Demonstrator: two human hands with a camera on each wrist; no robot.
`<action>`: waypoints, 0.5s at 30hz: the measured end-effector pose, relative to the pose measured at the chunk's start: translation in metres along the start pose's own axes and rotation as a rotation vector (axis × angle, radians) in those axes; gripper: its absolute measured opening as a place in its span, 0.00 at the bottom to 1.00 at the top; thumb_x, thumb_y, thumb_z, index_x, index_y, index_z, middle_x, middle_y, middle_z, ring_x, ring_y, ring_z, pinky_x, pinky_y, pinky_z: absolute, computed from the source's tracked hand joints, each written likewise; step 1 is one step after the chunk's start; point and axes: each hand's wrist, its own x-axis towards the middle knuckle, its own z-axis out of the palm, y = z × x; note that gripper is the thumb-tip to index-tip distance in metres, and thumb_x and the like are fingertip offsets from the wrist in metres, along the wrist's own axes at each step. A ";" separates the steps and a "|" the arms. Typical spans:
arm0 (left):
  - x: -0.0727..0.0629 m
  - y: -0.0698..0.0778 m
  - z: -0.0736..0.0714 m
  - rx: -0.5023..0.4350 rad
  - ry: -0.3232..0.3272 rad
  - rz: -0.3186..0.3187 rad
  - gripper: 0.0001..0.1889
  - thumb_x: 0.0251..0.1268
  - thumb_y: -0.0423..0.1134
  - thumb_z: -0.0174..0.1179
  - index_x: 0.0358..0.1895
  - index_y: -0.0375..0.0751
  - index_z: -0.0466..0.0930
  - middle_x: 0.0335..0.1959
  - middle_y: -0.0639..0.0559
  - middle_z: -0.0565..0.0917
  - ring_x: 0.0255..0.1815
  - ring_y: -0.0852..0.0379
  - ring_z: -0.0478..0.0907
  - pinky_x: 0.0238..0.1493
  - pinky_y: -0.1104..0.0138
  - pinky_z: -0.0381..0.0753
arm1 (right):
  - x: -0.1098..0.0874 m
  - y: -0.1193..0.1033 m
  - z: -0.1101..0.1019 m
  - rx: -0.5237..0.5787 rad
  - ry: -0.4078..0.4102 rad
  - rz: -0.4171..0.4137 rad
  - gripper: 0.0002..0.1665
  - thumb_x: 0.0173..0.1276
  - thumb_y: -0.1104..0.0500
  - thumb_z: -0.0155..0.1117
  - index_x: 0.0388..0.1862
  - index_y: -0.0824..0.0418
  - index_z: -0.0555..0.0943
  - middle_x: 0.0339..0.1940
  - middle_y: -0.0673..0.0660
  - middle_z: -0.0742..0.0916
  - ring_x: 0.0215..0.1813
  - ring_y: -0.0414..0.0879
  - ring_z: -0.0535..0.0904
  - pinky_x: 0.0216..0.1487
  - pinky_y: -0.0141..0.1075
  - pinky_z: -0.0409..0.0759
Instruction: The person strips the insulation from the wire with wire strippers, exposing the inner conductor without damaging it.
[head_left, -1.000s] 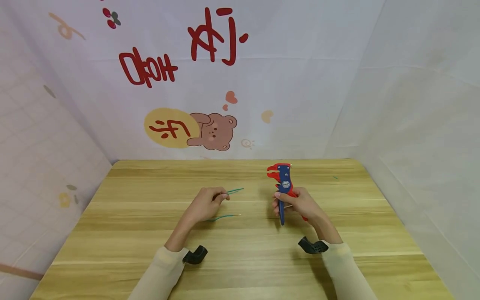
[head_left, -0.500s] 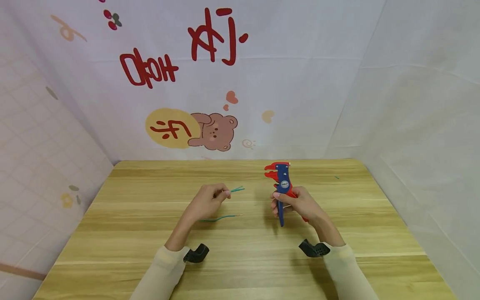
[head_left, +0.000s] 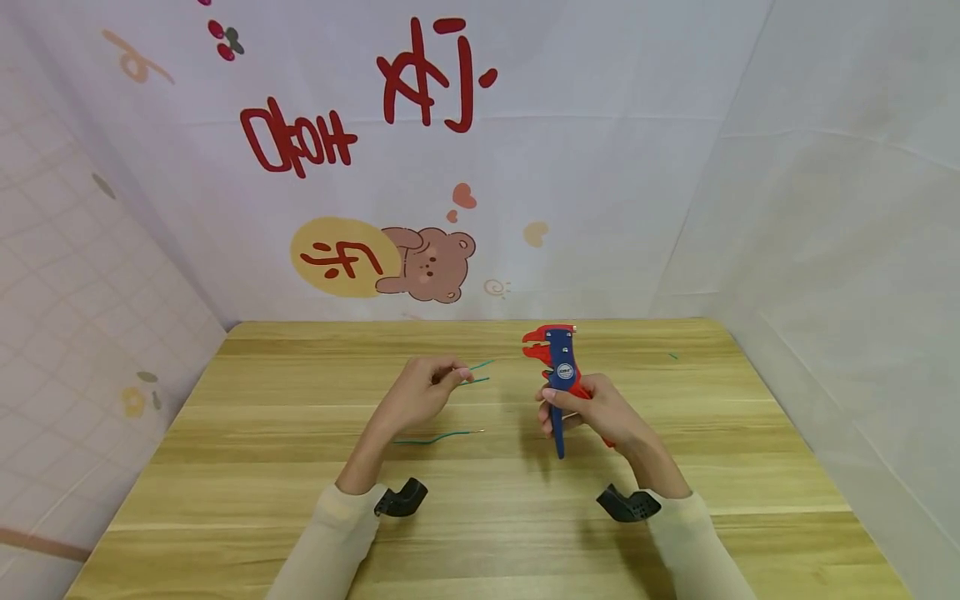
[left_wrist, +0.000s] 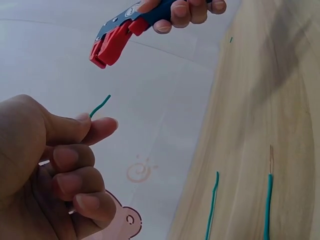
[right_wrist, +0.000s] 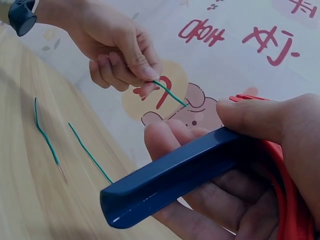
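Observation:
My left hand [head_left: 423, 390] pinches a thin green wire [left_wrist: 101, 105] between thumb and forefinger, raised off the table. Its short free end points toward the tool. In my right hand [head_left: 592, 408] is a red and blue wire stripper [head_left: 561, 358], held upright by its handles. The stripper's jaws face left, with a gap between them, apart from the wire. A second green wire [left_wrist: 212, 205] lies on the table beneath the left hand, partly hidden in the head view. Closer to me lies another green wire [head_left: 435, 438] with a bare copper end.
A tiny green scrap [head_left: 673, 357] lies on the right of the wooden table [head_left: 480, 517]. Printed white cloth [head_left: 600, 150] hangs behind the table and along both sides. Each wrist carries a black mount, such as the left one [head_left: 401, 498].
The left hand has risen slightly, and its wire now stands apart from the wire on the table. The stripper has shifted a little to the left in the right hand.

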 end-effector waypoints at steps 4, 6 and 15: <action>0.000 0.007 -0.002 -0.026 0.005 -0.005 0.11 0.79 0.42 0.56 0.42 0.50 0.88 0.18 0.58 0.65 0.21 0.63 0.60 0.28 0.69 0.62 | 0.000 -0.001 0.002 0.004 -0.010 0.002 0.23 0.76 0.50 0.64 0.49 0.72 0.81 0.35 0.65 0.90 0.35 0.54 0.90 0.47 0.52 0.88; -0.001 0.010 -0.003 -0.032 0.006 -0.015 0.11 0.79 0.42 0.56 0.43 0.50 0.88 0.19 0.57 0.65 0.21 0.62 0.60 0.28 0.69 0.62 | -0.001 -0.002 0.003 0.005 -0.018 0.001 0.23 0.77 0.50 0.63 0.49 0.72 0.81 0.35 0.62 0.90 0.35 0.53 0.90 0.47 0.51 0.88; 0.001 0.018 -0.007 -0.029 -0.011 -0.038 0.11 0.81 0.42 0.54 0.45 0.50 0.88 0.20 0.56 0.66 0.23 0.60 0.62 0.28 0.69 0.63 | -0.002 -0.008 0.008 0.003 -0.055 -0.032 0.22 0.78 0.52 0.62 0.51 0.73 0.81 0.34 0.60 0.90 0.35 0.52 0.90 0.46 0.50 0.88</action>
